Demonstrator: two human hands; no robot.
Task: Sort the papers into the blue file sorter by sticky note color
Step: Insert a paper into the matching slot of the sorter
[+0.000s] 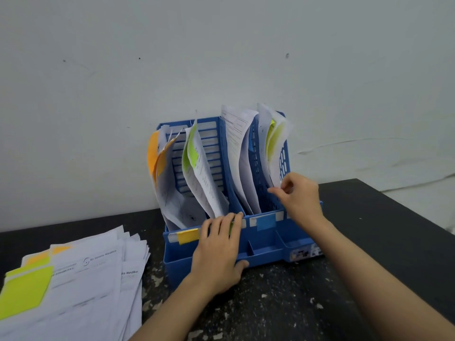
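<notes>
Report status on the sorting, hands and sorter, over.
Left hand flat on blue file sorter front, steadying. Right hand pinching papers in rightmost slot. Unsorted stack waiting at left. Nothing blocking.

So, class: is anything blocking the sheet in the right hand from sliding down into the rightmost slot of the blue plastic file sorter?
Nothing visible blocks it. The right hand pinches the white sheets already standing in the blue plastic file sorter's rightmost slot, with only other curled papers beside them.

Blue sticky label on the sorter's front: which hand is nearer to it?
Right. The right hand is just above-right of the blue label; the left hand rests on the sorter front, farther left.
</notes>
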